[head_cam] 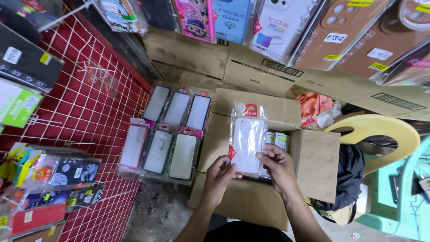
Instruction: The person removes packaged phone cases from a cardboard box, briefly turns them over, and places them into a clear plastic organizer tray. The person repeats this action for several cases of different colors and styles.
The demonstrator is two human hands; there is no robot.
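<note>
Hands at centre frame, above the open cardboard box (313,166). Left hand (220,174) pinches the lower left corner of a clear packaged phone case (247,141); right hand (277,163) grips its lower right edge, fingers (267,154) curled onto the front. Both grips narrow, closed on the packet. Case is upright, held over the box opening, a red tag at its top. More small packets (278,140) stand inside the box, just behind the held case. Left of the box: a batch of bagged phone cases (166,132) lying in two rows, beside a red wire grid panel (96,116). Right of the box: a yellow plastic chair (380,130).
</note>
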